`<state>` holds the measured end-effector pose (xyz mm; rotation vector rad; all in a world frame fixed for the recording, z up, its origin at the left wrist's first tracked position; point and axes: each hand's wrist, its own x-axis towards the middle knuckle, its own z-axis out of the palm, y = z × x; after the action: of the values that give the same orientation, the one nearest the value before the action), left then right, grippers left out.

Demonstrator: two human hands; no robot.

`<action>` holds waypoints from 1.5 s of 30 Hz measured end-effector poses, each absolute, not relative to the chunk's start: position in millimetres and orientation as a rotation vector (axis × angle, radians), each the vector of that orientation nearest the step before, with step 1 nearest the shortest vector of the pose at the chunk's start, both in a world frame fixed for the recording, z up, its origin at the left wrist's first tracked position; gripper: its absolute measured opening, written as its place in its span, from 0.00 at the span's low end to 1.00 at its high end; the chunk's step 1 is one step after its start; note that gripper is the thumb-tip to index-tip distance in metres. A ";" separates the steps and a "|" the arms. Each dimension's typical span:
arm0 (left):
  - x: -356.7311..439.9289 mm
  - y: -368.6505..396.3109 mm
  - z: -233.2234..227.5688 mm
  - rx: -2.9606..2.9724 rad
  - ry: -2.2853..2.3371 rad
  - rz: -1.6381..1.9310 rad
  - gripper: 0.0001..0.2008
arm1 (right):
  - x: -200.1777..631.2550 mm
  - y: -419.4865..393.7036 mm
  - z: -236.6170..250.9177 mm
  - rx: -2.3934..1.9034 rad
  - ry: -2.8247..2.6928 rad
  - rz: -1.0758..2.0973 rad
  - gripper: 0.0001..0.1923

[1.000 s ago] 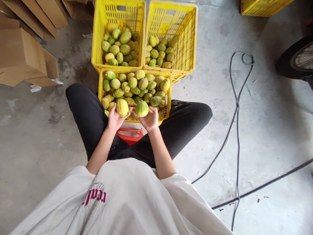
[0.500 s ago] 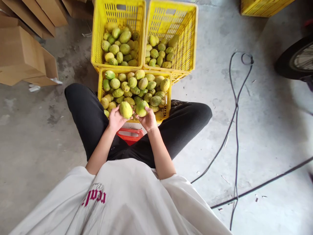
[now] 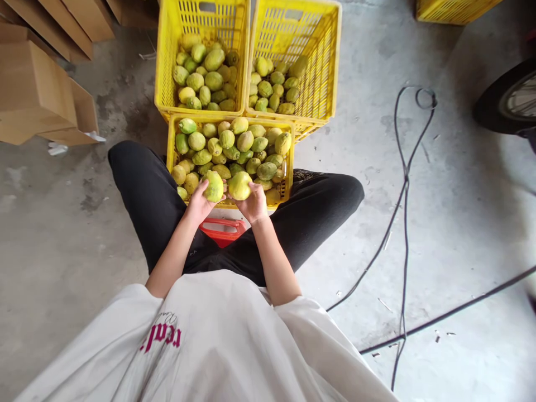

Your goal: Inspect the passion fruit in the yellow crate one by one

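My left hand (image 3: 200,205) is wrapped round a rounded yellow-green fruit (image 3: 214,186), lemon-like in shape. A second such fruit (image 3: 240,186), paler yellow on top, sits in my right hand (image 3: 253,205), thumb along its side. Both hands are side by side over the near edge of a low yellow crate (image 3: 288,181), the two fruits a small gap apart. Many more green and yellow fruits (image 3: 228,139) fill that crate. The fingers under the held fruits are partly hidden.
Two taller yellow crates, one at left (image 3: 161,67) and one at right (image 3: 330,61), hold more fruit behind. A red plastic handle (image 3: 221,226) shows between my legs. Cardboard boxes (image 3: 37,89) stand left; a black cable (image 3: 405,184) and a wheel (image 3: 506,100) are right.
Both fruits have been turned in my hands: the left one shows a greener patch, the right one a yellower side. The hands stay in nearly the same place.
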<state>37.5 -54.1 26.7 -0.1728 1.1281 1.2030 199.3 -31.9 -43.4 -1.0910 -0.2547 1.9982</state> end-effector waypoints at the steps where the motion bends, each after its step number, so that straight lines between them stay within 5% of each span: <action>1: 37.2 -54.1 26.6 -0.188 1.129 1.201 0.22 | 199.3 -32.7 -43.8 -1.094 -0.281 2.000 0.27; 12: 30.8 -57.9 -2.2 -0.161 1.137 1.244 0.13 | 201.2 -35.5 -46.4 -1.033 -0.331 1.930 0.29; 25: 32.2 -55.9 -4.7 -0.112 1.100 1.297 0.19 | 199.7 -27.2 -50.0 -0.995 -0.083 1.909 0.21; 33: 32.7 -60.3 -14.1 -0.109 1.174 1.275 0.02 | 191.3 -32.3 -47.7 -1.065 -0.168 1.929 0.10; 39: 29.2 -60.1 -19.0 -0.059 1.168 1.223 0.08 | 194.1 -36.3 -44.1 -1.135 -0.218 1.936 0.21; 45: 30.9 -58.2 -5.9 -0.173 1.070 1.283 0.17 | 189.4 -28.2 -47.8 -1.148 0.047 1.868 0.05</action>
<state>30.9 -58.2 -5.9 -0.1729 1.0696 1.2827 189.4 -28.2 -47.8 -1.1476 0.0472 1.8684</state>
